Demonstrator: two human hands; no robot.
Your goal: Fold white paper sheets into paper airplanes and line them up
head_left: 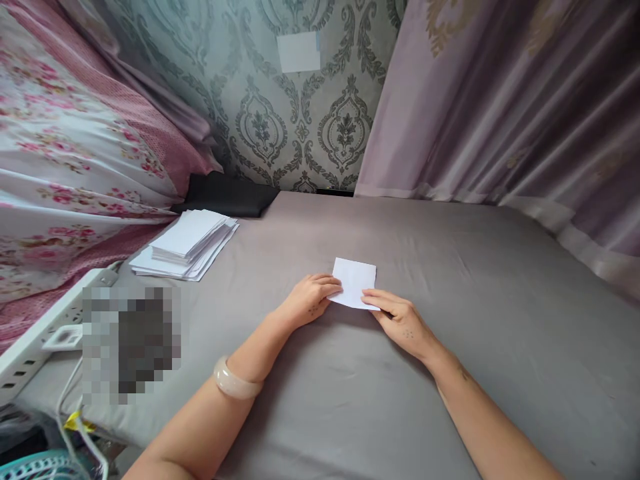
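Note:
A small, nearly square piece of white paper [354, 280] is held between both hands, low over the grey sheet. My left hand [314, 297] grips its left edge, fingers closed over the paper and thumb out of sight. At the lower right corner, my right hand [400, 317] pinches the paper, with fingers on top and the thumb underneath. The paper's near edge bows slightly. Whether it is folded or a single layer I cannot tell.
A stack of white paper [187, 240] lies at the left, before a black folded item [230, 193]. Nearer are a white power strip [55, 320], a plugged-in white adapter [63, 338] with cables, and a blurred-out patch. Curtains [450, 133] and a patterned wall [300, 120] bound the grey sheet [500, 300].

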